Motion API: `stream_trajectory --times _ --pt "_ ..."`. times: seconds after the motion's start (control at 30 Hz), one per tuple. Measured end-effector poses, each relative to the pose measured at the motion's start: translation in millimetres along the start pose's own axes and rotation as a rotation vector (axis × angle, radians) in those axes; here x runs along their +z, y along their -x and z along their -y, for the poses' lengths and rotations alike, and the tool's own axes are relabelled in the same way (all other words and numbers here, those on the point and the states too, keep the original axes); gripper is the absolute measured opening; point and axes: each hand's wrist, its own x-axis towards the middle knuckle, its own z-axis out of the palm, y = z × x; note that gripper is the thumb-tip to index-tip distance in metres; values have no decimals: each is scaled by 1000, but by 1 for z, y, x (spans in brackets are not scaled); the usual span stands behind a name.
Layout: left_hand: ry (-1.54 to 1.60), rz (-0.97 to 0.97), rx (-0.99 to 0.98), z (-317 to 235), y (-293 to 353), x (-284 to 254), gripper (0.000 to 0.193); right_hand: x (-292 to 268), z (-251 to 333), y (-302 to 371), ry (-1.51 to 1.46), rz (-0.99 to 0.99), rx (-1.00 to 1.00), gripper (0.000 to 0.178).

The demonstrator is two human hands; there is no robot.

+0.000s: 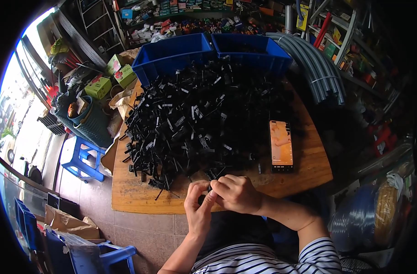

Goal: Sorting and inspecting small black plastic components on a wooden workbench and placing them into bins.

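Left hand (199, 205), right hand (237, 194): both grips pinching a small black part (209, 187) (mostly hidden); phone (281, 145) on counter (306, 171), 2 o'clock from them.

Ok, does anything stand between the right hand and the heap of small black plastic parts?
Nothing visible does. The heap of small black plastic parts lies just ahead of the right hand; the smartphone is off to the right, and the blue bins stand beyond the heap.

Nothing readable. Phone (281, 144) on the bench (311, 160) has white marks low on its screen, too small. Yellow pack (302, 17), upper right: print blurred.
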Motion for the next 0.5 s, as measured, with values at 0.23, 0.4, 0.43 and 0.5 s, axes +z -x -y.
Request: stream_trajectory --times 0.23,0.4,0.43,0.5 --pt "915 -93 -271 -9 -35 -27 14 -19 -37 -55 81 -182 144 39" --pt "1177 125 -396 -5 -39 -25 19 -1 -72 -57 51 -109 155 27" --pt "1231 134 -438 -8 -39 -25 18 -1 -73 -57 67 -92 147 25" --pt "1284 142 -483 -11 -40 -25 17 -5 -73 -58 -21 -120 188 23"
